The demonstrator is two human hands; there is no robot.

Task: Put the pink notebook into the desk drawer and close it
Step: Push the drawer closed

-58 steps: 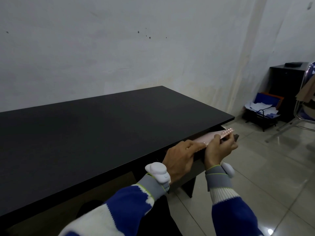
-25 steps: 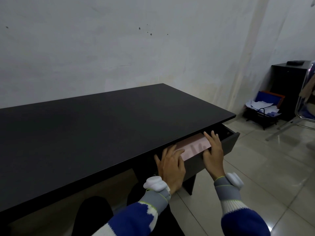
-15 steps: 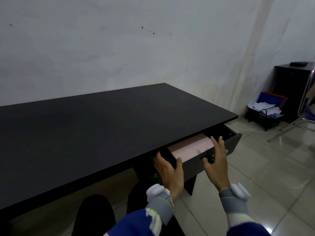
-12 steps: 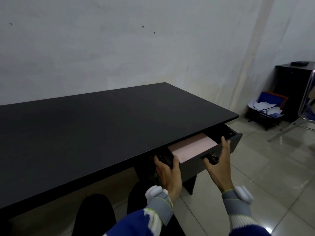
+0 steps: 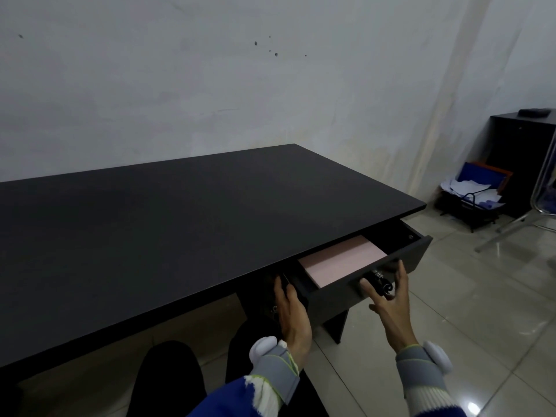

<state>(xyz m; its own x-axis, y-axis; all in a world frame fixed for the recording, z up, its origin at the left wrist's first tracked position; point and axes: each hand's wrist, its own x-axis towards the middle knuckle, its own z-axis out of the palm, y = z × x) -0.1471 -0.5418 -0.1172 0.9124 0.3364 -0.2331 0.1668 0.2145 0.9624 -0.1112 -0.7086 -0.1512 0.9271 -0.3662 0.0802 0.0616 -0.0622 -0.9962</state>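
Note:
The pink notebook point(image 5: 343, 261) lies flat inside the open desk drawer point(image 5: 406, 257), which sticks out from under the black desk top point(image 5: 180, 224) at the desk's right end. My left hand point(image 5: 291, 314) is open, fingers at the drawer's left front corner. My right hand point(image 5: 391, 302) is open with spread fingers right at the drawer's dark front panel, by a small metal handle point(image 5: 380, 282). Neither hand holds anything.
Light tiled floor point(image 5: 481, 296) lies to the right. A black cabinet point(image 5: 517, 158), a rack with papers and blue folders point(image 5: 469, 194) and a metal chair frame point(image 5: 529, 212) stand at the far right by the wall. My dark-trousered legs point(image 5: 168, 383) are under the desk.
Both hands let go of the notebook, which now lies in the drawer. They drew back toward me and dropped to the drawer's front; the drawer stays open.

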